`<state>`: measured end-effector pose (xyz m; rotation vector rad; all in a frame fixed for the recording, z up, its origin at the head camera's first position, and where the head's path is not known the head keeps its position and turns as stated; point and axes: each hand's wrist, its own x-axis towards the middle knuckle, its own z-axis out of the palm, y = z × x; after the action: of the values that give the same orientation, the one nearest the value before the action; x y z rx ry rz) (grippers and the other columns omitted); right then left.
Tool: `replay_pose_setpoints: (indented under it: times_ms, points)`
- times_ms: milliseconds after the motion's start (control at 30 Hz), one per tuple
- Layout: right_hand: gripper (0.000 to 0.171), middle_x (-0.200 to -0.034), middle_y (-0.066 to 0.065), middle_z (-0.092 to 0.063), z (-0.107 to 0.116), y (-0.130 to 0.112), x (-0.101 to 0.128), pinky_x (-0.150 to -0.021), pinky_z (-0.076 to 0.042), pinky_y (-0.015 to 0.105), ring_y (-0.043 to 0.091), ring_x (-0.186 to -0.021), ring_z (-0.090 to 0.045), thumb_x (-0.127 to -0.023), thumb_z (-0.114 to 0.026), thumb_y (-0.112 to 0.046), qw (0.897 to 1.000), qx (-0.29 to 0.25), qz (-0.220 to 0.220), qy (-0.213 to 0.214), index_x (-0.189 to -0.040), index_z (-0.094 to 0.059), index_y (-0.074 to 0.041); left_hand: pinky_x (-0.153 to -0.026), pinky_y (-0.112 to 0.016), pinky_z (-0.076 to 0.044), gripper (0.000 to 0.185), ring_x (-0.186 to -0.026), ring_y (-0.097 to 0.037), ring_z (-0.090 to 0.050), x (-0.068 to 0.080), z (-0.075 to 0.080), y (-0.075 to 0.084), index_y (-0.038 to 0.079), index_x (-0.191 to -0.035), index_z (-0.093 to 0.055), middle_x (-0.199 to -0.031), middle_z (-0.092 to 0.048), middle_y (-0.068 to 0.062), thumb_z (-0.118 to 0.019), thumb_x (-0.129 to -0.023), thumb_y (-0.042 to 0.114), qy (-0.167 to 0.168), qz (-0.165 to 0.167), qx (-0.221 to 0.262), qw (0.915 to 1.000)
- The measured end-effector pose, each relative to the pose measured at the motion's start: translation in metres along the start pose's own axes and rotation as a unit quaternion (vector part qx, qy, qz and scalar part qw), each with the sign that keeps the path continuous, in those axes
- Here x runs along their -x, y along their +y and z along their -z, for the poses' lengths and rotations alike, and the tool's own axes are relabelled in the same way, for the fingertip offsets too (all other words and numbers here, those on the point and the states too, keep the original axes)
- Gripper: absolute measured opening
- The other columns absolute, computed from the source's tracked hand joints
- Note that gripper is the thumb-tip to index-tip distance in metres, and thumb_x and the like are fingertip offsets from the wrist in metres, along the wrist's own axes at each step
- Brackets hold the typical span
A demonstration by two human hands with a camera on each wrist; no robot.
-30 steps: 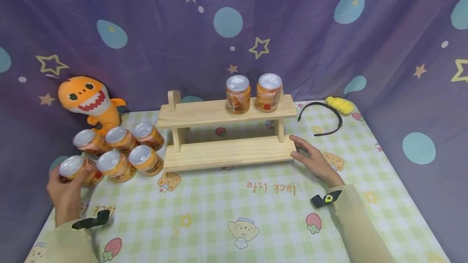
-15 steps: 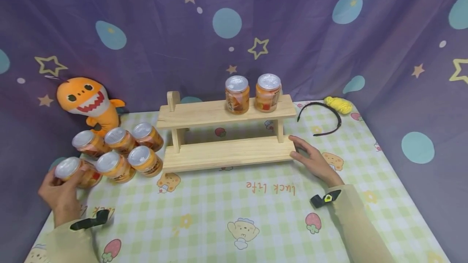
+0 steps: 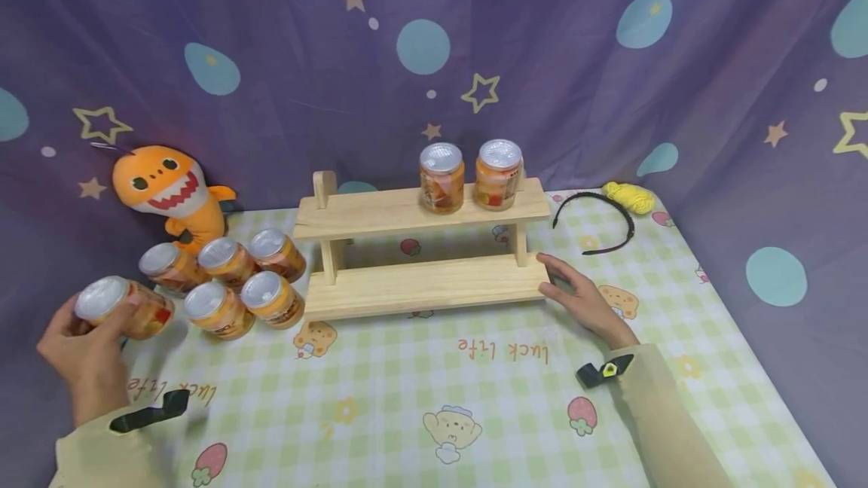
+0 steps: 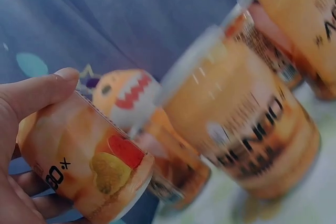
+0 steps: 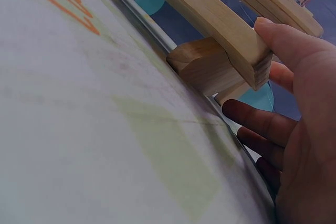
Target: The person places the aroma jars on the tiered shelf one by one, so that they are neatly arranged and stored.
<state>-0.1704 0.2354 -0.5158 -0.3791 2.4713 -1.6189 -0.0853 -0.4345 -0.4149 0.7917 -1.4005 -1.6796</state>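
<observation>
At the far left of the head view, my left hand (image 3: 88, 356) grips an orange-printed jar (image 3: 142, 313) with a silver lid, thumb on one side and fingers on the other. That jar appears lifted off the cloth, and its print shows close up in the left wrist view, where another jar (image 4: 241, 124) stands beside it. My right hand (image 3: 585, 309) holds the right end of the lower board of a two-tier wooden shelf (image 3: 420, 285), its thumb against the board's edge (image 5: 247, 51). Two matching jars (image 3: 442, 179) stand on the upper board's right half.
Several more jars (image 3: 273, 300) stand grouped left of the shelf. Behind them leans an orange shark plush (image 3: 169, 187) against the purple curtain (image 3: 285, 96). A black headband (image 3: 632, 228) and yellow yarn (image 3: 631, 196) lie at the back right on the checked tablecloth (image 3: 380, 382).
My left hand has moved left and slightly up with the jar, away from the group of jars. My right hand stays at the shelf's end.
</observation>
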Motion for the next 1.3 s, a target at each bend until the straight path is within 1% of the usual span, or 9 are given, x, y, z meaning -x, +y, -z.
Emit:
replay_pose_setpoints:
  times_ms: [67,133,267,500,600,733,933,1133,1300]
  points:
    - [0.059,-0.159,0.008,-0.042,0.0,0.0,0.0,-0.122,-0.025,0.055,0.031,-0.146,-0.039,-0.1,-0.061,-0.031,1.0,0.001,-0.001,0.0,-0.154,-0.039,-0.024,-0.076,-0.009,-0.05,0.06,-0.101,-0.006,-0.062,0.003,-0.004,0.008,0.012,-0.117,-0.073,-0.106,-0.068,0.007,-0.087,-0.064,-0.013,0.001,-0.011,-0.013,0.9999]
    - [0.058,-0.159,0.008,-0.042,0.0,0.0,0.0,-0.122,-0.025,0.056,0.032,-0.147,-0.039,-0.1,-0.061,-0.031,1.0,0.001,-0.002,-0.001,-0.154,-0.039,-0.024,-0.076,-0.008,-0.049,0.059,-0.099,-0.005,-0.062,0.007,-0.008,0.016,0.012,-0.118,-0.073,-0.105,-0.068,0.008,-0.087,-0.066,-0.01,-0.006,-0.022,-0.02,0.9995]
    - [0.058,-0.157,0.009,-0.044,0.0,0.002,0.0,-0.121,-0.025,0.056,0.032,-0.146,-0.039,-0.1,-0.061,-0.03,1.0,0.002,-0.001,-0.001,-0.154,-0.039,-0.025,-0.071,-0.007,-0.051,0.057,-0.096,-0.006,-0.063,0.015,-0.02,0.032,0.01,-0.116,-0.074,-0.103,-0.069,0.006,-0.087,-0.065,-0.011,-0.026,-0.034,-0.008,0.9991]
    - [0.058,-0.158,0.007,-0.043,0.0,0.006,-0.001,-0.121,-0.025,0.057,0.032,-0.146,-0.04,-0.1,-0.061,-0.03,1.0,0.005,-0.003,0.0,-0.154,-0.04,-0.026,-0.07,-0.007,-0.05,0.056,-0.093,-0.007,-0.059,0.034,-0.043,0.056,0.012,-0.117,-0.074,-0.104,-0.068,0.007,-0.09,-0.065,-0.003,-0.055,-0.024,-0.034,0.9976]
    - [0.058,-0.158,0.007,-0.043,0.0,0.006,-0.001,-0.121,-0.025,0.057,0.032,-0.146,-0.04,-0.1,-0.061,-0.029,1.0,0.006,-0.002,-0.001,-0.154,-0.04,-0.026,-0.067,-0.009,-0.051,0.056,-0.089,-0.009,-0.06,0.045,-0.054,0.063,0.008,-0.116,-0.074,-0.102,-0.069,0.004,-0.09,-0.064,-0.007,-0.081,-0.037,-0.022,0.9958]
    - [0.058,-0.157,0.007,-0.044,0.0,0.004,-0.001,-0.122,-0.025,0.056,0.032,-0.146,-0.04,-0.1,-0.062,-0.03,1.0,0.006,-0.002,0.0,-0.154,-0.04,-0.027,-0.063,-0.011,-0.051,0.056,-0.085,-0.012,-0.059,0.059,-0.067,0.07,0.005,-0.116,-0.074,-0.101,-0.07,0.002,-0.087,-0.064,-0.012,-0.116,-0.045,-0.012,0.9922]
    - [0.058,-0.157,0.006,-0.044,0.001,0.003,0.0,-0.122,-0.025,0.056,0.031,-0.145,-0.04,-0.1,-0.062,-0.031,1.0,0.007,-0.002,0.002,-0.153,-0.04,-0.027,-0.06,-0.013,-0.053,0.054,-0.081,-0.013,-0.061,0.072,-0.087,0.079,0.003,-0.114,-0.075,-0.099,-0.071,0.0,-0.085,-0.064,-0.015,-0.15,-0.03,0.006,0.9882]
    - [0.058,-0.158,0.007,-0.043,0.0,0.003,0.0,-0.122,-0.025,0.056,0.032,-0.145,-0.04,-0.1,-0.061,-0.031,1.0,0.003,-0.002,0.003,-0.154,-0.04,-0.027,-0.069,-0.012,-0.054,0.055,-0.09,-0.013,-0.062,0.084,-0.108,0.082,0.003,-0.118,-0.073,-0.105,-0.07,0.001,-0.086,-0.067,-0.011,-0.199,-0.048,-0.016,0.9787]
    - [0.058,-0.157,0.008,-0.044,0.0,0.003,0.0,-0.122,-0.025,0.057,0.032,-0.146,-0.04,-0.1,-0.061,-0.031,1.0,0.005,-0.004,0.001,-0.154,-0.04,-0.028,-0.07,-0.014,-0.053,0.054,-0.087,-0.014,-0.063,0.095,-0.126,0.085,0.003,-0.117,-0.073,-0.101,-0.07,0.001,-0.086,-0.066,-0.011,-0.232,-0.052,-0.016,0.9713]
